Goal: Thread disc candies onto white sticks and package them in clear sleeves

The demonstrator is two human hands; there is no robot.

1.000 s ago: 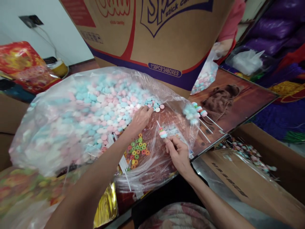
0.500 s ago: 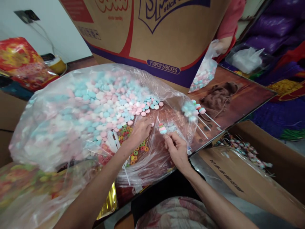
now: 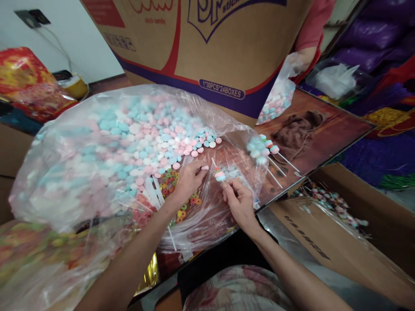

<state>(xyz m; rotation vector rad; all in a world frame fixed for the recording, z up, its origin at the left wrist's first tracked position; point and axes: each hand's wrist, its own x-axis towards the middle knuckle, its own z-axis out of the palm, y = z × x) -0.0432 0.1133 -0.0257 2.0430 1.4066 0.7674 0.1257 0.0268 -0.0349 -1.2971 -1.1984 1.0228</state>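
A big clear plastic bag (image 3: 81, 172) lies open in front of me, heaped with pink, blue and white round candies (image 3: 139, 138). My left hand (image 3: 188, 179) pinches one pink candy at its fingertips, just left of a white stick. My right hand (image 3: 238, 201) holds that candy stick (image 3: 218, 172), which carries a few candies near its tip. Small coloured ring candies (image 3: 181, 203) and loose white sticks (image 3: 154, 192) lie under my left hand. Finished candy sticks (image 3: 272, 157) rest on the brown board to the right.
A large printed cardboard box (image 3: 210, 47) stands behind the bag. Another person's hand (image 3: 300, 60) holds a small bag of candies (image 3: 275, 101) at the upper right. An open carton (image 3: 343, 224) with more candy sticks sits lower right. Purple bundles fill the far right.
My left hand came back from the candy heap toward the stick with a pink candy pinched in its fingers. My right hand kept the stick nearly still.
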